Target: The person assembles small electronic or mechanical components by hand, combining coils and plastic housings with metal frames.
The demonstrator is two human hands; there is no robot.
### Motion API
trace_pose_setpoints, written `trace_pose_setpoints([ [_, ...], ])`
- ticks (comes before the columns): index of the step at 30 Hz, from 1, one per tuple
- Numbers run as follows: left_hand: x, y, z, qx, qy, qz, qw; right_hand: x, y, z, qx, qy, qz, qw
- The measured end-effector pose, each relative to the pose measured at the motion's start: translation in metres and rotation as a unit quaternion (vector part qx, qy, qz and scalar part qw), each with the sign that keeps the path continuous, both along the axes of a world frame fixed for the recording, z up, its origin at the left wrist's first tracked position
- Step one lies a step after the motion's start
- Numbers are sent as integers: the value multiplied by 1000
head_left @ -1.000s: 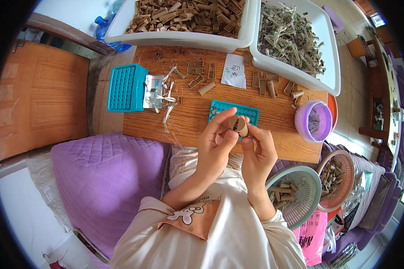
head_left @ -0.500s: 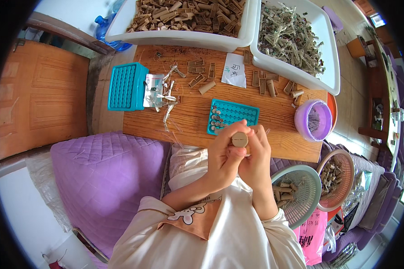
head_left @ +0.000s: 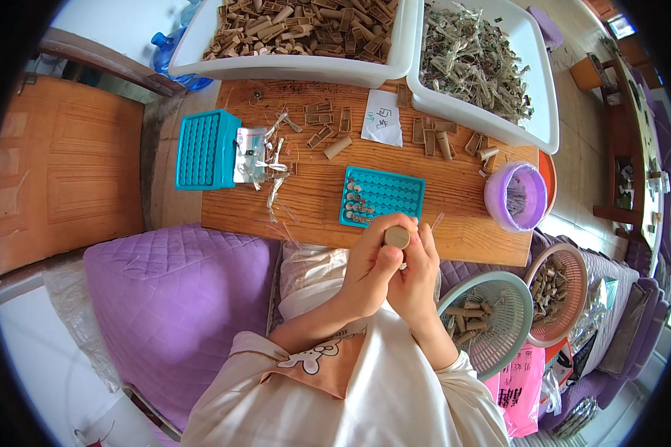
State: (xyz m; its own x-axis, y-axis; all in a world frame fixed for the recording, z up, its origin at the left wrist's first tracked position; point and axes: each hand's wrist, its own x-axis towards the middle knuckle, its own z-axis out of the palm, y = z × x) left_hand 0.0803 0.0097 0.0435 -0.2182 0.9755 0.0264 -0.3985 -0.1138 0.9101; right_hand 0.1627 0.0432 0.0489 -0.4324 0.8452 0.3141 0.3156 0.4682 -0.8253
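Observation:
A tan round-ended tube (head_left: 397,237) stands between my two hands in front of my chest, its flat end facing up. My left hand (head_left: 367,267) wraps it from the left, with the thumb lying against its near side. From the right, my right hand (head_left: 416,277) closes round the same tube, and its lower part is hidden by my fingers. Just beyond my hands, on the table, lies a teal tray (head_left: 395,195) with rows of round pits. Several small round metal-coloured pieces (head_left: 354,200) sit at its left side.
Tan half-shells (head_left: 320,135) lie about the wooden table (head_left: 313,201). At the back stand white bins of tan casings (head_left: 294,68) and wired parts (head_left: 492,119). A teal box (head_left: 205,150) is left, a purple pot (head_left: 511,195) right. A green basket (head_left: 508,328) and a pink basket (head_left: 566,298) hold tubes.
Both hands stay round the tube and have shifted slightly toward me. My left thumb sits a little differently, and the view has moved slightly.

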Motion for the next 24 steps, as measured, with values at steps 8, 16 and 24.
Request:
trace_pose_setpoints([
  [8, -18, 13, -4, -72, -201, -140, 967, 25, 14, 8, -145, -54, 53, 986],
  [16, -22, 9, -13, -98, -456, -193, 863, 100, 71, 43, -92, -140, -127, 978],
  [24, -18, 15, -19, -120, -498, -158, 844, 147, 155, -22, 26, -365, -149, 919],
])
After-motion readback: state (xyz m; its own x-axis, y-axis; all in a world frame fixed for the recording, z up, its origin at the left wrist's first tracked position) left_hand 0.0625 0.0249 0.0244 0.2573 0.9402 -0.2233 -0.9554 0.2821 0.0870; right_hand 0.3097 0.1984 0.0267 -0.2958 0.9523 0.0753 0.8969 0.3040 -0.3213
